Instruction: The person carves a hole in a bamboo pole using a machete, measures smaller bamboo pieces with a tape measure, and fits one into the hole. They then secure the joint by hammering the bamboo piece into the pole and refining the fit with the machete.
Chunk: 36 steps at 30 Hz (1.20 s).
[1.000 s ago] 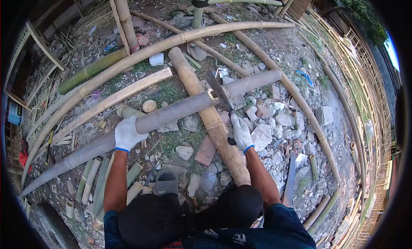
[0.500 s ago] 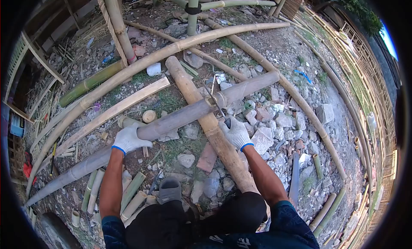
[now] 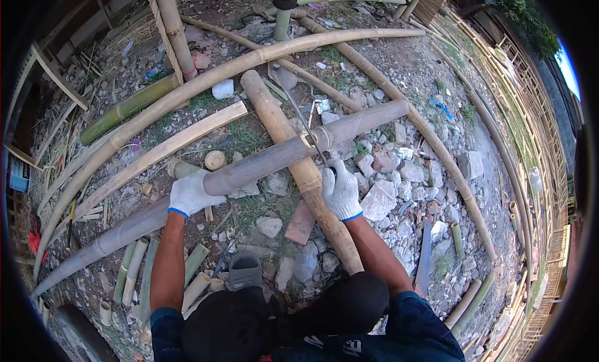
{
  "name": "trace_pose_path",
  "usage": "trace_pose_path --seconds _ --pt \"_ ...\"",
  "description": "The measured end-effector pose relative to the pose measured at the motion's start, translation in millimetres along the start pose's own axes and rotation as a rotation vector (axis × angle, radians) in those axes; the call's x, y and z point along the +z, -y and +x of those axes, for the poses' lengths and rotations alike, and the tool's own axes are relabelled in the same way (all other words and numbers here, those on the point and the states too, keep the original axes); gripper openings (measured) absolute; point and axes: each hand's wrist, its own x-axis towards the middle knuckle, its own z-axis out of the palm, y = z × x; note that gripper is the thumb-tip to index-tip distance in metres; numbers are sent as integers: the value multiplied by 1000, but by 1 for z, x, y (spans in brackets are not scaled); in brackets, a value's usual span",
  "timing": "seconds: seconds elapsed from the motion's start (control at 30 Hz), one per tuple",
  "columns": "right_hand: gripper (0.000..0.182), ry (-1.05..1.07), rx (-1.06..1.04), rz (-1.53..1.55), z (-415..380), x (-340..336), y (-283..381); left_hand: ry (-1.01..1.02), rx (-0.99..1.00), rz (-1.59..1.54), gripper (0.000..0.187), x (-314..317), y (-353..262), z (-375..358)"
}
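Observation:
A long greyish bamboo pole (image 3: 262, 161) slants across the view, resting on a thicker tan bamboo pole (image 3: 310, 186). My left hand (image 3: 190, 194), in a white glove with a blue cuff, is wrapped over the grey pole, thumb pointing right. My right hand (image 3: 340, 190), gloved alike, is closed round the dark handle of a saw with a long narrow blade (image 3: 297, 110). That blade crosses the grey pole beside a pale cut notch (image 3: 307, 139) near a node. My fingers hide most of the handle.
Broken stones (image 3: 382, 200) cover the ground to the right. A long curved bamboo pole (image 3: 262, 52) arches beyond the work, with a split bamboo strip (image 3: 168, 151) nearer. Short bamboo pieces (image 3: 134, 271) lie at lower left. A flat grey blade-like piece (image 3: 424, 256) lies right of my knee.
The saw blade now reaches farther beyond the grey pole, and its angle has shifted. My right hand has moved slightly nearer the pole. My left hand keeps its hold; the view has tilted a little.

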Motion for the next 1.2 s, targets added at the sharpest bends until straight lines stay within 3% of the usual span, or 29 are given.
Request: trace_pose_path --seconds 0.07,0.1,0.2,0.33,0.47,0.63,0.73,0.9,1.0,1.03,1.07,1.2 --pt "34 204 177 -212 -2 22 -31 -4 2 12 83 -1 1 1" --pt "39 201 196 -210 -3 19 -25 -39 15 15 83 0 4 2" --pt "27 187 195 -116 1 0 25 -60 22 8 82 16 10 -1" --pt "29 38 -70 17 -13 -2 30 -27 -1 -12 80 3 2 -1" --pt "29 247 316 -296 -9 11 -18 -85 24 -10 80 13 9 -3" --pt "40 74 43 -9 -15 -6 27 -49 15 -40 81 6 3 -1" --pt "36 222 302 -239 -10 23 -26 -94 9 -10 80 6 3 -4" --pt "34 185 97 -65 -10 -2 31 -85 15 -31 78 14 7 -1" --pt "35 121 81 -18 -13 20 -12 -75 11 -18 78 8 2 -3" --pt "37 206 248 -98 -4 22 -22 -80 4 -11 78 7 -1 -4" --pt "37 200 227 -88 -6 23 -30 -81 -5 -2 78 5 -1 -5" --pt "37 171 104 -42 -6 5 7 -68 6 -24 78 8 1 -5"
